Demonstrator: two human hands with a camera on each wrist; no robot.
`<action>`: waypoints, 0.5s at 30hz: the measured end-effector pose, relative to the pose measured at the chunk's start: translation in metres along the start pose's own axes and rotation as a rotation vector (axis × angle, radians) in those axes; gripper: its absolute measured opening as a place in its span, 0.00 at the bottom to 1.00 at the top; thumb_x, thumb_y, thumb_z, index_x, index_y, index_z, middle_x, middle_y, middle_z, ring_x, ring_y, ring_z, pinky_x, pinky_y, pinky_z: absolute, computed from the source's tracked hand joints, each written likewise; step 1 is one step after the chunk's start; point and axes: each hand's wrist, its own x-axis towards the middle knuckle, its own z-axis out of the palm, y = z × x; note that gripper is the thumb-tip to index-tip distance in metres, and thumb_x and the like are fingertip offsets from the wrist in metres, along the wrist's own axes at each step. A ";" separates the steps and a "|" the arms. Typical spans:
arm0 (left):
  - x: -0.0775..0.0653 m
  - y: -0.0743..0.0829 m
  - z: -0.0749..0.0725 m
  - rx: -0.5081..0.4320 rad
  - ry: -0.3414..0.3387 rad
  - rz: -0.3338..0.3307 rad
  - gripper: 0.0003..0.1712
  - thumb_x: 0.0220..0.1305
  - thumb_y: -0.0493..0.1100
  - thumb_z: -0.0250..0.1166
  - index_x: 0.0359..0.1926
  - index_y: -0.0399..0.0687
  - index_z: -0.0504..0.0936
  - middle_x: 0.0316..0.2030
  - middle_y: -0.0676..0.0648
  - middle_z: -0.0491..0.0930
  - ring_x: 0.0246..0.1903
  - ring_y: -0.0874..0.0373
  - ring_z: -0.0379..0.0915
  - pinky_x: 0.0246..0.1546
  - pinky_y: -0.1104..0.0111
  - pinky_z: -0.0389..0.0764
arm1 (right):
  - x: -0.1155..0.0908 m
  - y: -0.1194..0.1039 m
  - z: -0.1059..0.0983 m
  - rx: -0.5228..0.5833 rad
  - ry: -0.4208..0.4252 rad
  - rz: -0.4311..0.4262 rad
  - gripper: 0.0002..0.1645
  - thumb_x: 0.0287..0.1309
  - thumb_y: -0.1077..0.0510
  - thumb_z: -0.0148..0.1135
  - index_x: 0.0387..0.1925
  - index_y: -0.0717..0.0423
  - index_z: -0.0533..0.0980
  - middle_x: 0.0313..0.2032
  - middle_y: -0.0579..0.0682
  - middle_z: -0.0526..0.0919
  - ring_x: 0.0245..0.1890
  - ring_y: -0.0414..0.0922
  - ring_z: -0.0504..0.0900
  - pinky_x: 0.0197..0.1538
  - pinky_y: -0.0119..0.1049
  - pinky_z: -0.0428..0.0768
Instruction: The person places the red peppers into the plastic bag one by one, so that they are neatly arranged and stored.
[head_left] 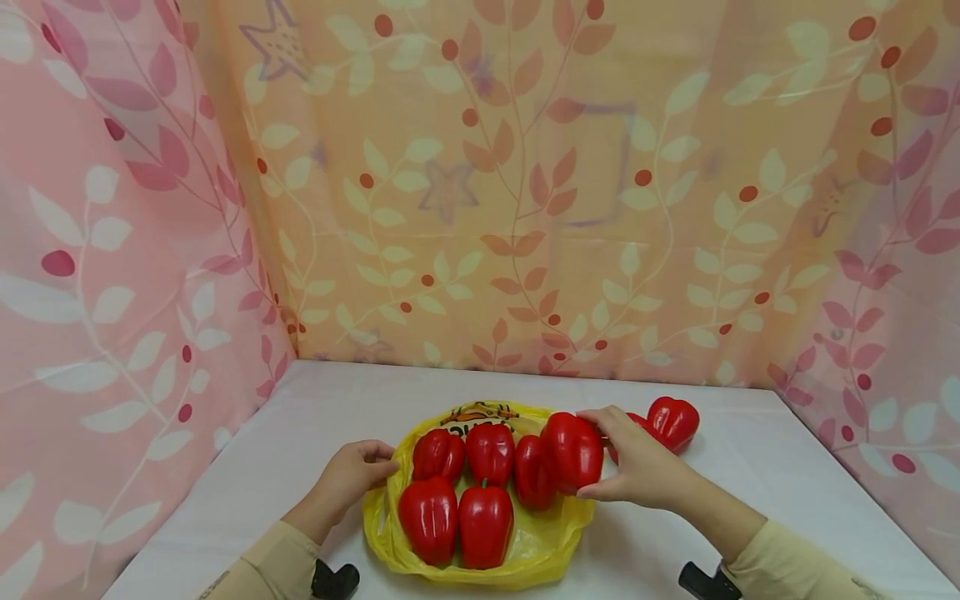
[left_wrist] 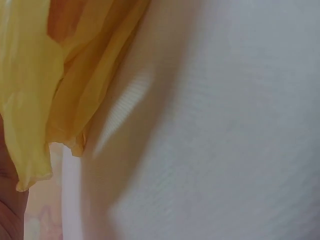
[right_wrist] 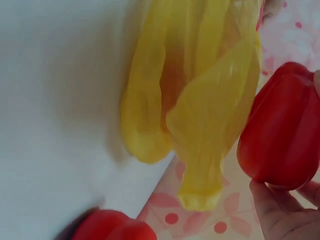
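Note:
A yellow plastic bag lies spread open on the table, with several red bell peppers inside it. At its left rim, my left hand pinches the plastic; the left wrist view shows only a strip of that hand beside the hanging bag edge. My right hand grips another red bell pepper by its ends, above the bag's right side. That pepper is held between thumb and fingers in the right wrist view, apart from the table.
Beyond my right hand, more red bell peppers lie on the white table, one partly hidden by the hand. Patterned cloth hangs behind the table and on both sides. Black wrist straps sit at both sleeves.

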 end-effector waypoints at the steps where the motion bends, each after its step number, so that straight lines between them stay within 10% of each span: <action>1: 0.000 0.000 0.000 -0.002 -0.002 0.000 0.08 0.55 0.41 0.65 0.36 0.43 0.81 0.31 0.49 0.79 0.33 0.58 0.74 0.39 0.65 0.80 | 0.001 -0.001 0.002 0.003 -0.001 0.012 0.55 0.25 0.37 0.76 0.59 0.46 0.63 0.48 0.41 0.69 0.49 0.41 0.71 0.40 0.35 0.80; 15: 0.001 -0.001 0.000 -0.013 -0.008 0.002 0.09 0.55 0.42 0.65 0.37 0.43 0.81 0.32 0.49 0.79 0.33 0.57 0.74 0.39 0.65 0.80 | -0.003 -0.018 0.032 0.015 -0.047 0.045 0.54 0.27 0.40 0.77 0.58 0.48 0.62 0.50 0.44 0.66 0.50 0.44 0.69 0.41 0.41 0.80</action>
